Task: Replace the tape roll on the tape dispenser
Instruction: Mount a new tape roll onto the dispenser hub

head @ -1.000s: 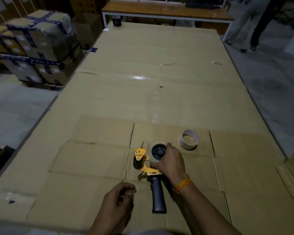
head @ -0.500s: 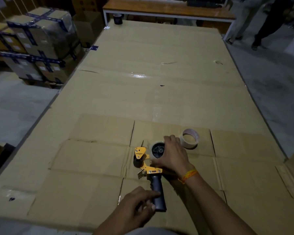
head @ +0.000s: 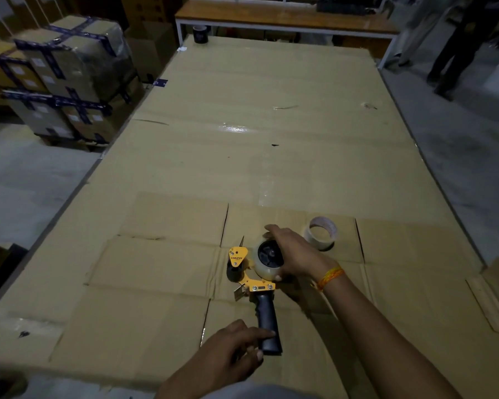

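Cardboard sheets (head: 162,263) covered the whole table, flattened and overlapping. The dispenser (head: 251,280) lay on its side on them, near the front edge: yellow frame, black handle (head: 267,323) pointing toward the camera, blade end to the left. A clear roll (head: 267,262) sat on the dispenser's black hub. Right hand (head: 296,254) was cupped over the roll's right side, fingers curled around its far rim, thumb near the lower edge by the yellow frame; clamped on the roll as far as visible. An orange thread band (head: 330,277) was on that wrist. Left hand (head: 231,349) rested at the handle's near end, index finger lying across it and thumb just below the butt; fingers loosely together on the handle, but whether they actually gripped it I couldn't tell. A second roll (head: 321,234), nearly empty and whitish, stood on its edge-face on the cardboard just right of the right hand, apart from it. A dark roll (head: 200,34) was at the table's far end. Taped boxes (head: 61,79) were stacked off to the left.
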### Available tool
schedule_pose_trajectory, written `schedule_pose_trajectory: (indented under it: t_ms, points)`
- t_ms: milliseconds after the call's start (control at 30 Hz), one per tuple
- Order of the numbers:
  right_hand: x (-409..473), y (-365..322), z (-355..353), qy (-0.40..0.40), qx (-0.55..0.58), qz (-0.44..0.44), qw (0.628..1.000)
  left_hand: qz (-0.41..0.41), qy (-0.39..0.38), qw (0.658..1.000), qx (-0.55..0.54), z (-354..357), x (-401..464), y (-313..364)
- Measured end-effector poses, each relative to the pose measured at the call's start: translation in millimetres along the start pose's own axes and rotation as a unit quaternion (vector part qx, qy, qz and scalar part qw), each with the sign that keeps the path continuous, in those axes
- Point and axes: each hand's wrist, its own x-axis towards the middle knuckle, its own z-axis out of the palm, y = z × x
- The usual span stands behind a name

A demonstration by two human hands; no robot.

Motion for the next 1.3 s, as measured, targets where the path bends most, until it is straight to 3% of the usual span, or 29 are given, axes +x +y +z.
schedule_pose_trajectory:
  t_ms: [433, 633, 767, 867, 1000, 1300]
  points:
    - [4.8, -0.3, -6.2, -0.051, -0.03, -0.045, 0.997, 0.0, 0.022, 1.0, -0.001, 5.8, 2.4, -6.9]
    - [-9.9, 0.8, -4.4, -0.032, 0.021, -0.053, 0.998, -0.01, 0.226, 0.973, -0.046, -13.2, 3.4, -5.7]
    - [-25.1, -2.6, 4.6, 0.09, 0.047, -0.078, 0.992, -0.022, 0.356, 0.932, -0.06, -37.8, 17.2, -12.5]
    - [-24.1, -9.1, 13.5, 0.147, -0.009, -0.113, 0.983, -0.048, 0.353, 0.932, -0.061, -50.4, 30.1, -16.7]
    - [-16.0, -24.9, 18.8, 0.125, -0.086, -0.133, 0.979, -0.066, 0.325, 0.943, -0.037, -47.8, 41.9, -24.7]
    - [3.6, -49.4, 28.5, 0.077, -0.184, -0.082, 0.976, -0.024, 0.302, 0.953, 0.014, -47.2, 62.7, -42.0]
